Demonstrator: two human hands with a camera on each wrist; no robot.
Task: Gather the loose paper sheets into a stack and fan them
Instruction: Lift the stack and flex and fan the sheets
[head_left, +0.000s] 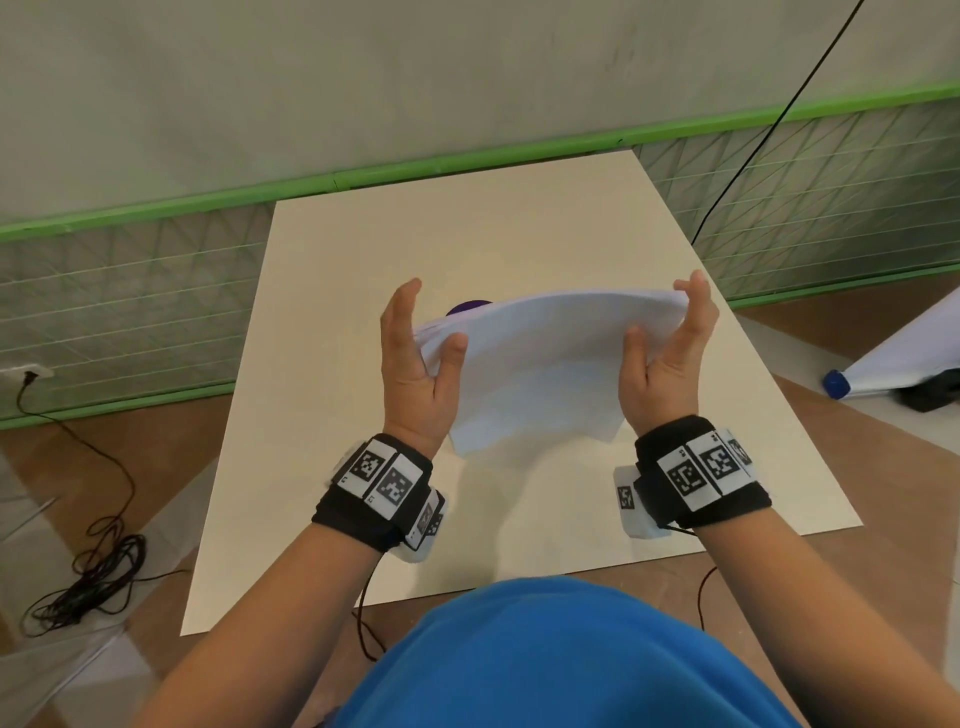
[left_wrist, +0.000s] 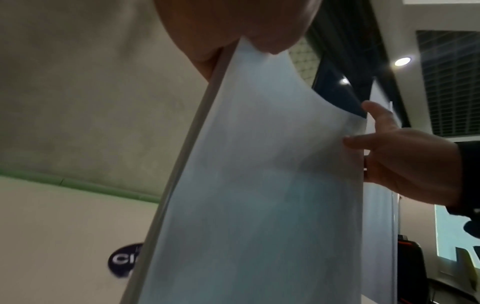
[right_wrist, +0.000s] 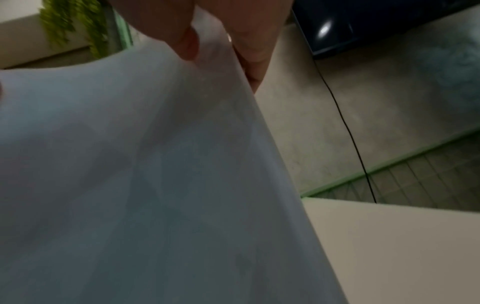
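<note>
A stack of white paper sheets (head_left: 540, 364) is held in the air above the cream table (head_left: 322, 291), bowed upward in an arch. My left hand (head_left: 415, 353) grips its left edge, thumb on top and fingers behind. My right hand (head_left: 670, 343) grips the right edge the same way. In the left wrist view the paper stack (left_wrist: 259, 185) fills the middle, its edge thickness showing, with the right hand (left_wrist: 405, 160) at its far side. In the right wrist view the sheets (right_wrist: 130, 185) cover most of the picture, pinched by the right hand's fingers (right_wrist: 187, 41).
A dark purple round sticker (head_left: 467, 307) lies on the table behind the paper. Black cables (head_left: 88, 587) lie coiled on the floor at left. A green-railed mesh barrier (head_left: 130, 291) runs behind the table. A white roll with a blue cap (head_left: 836, 383) lies at right.
</note>
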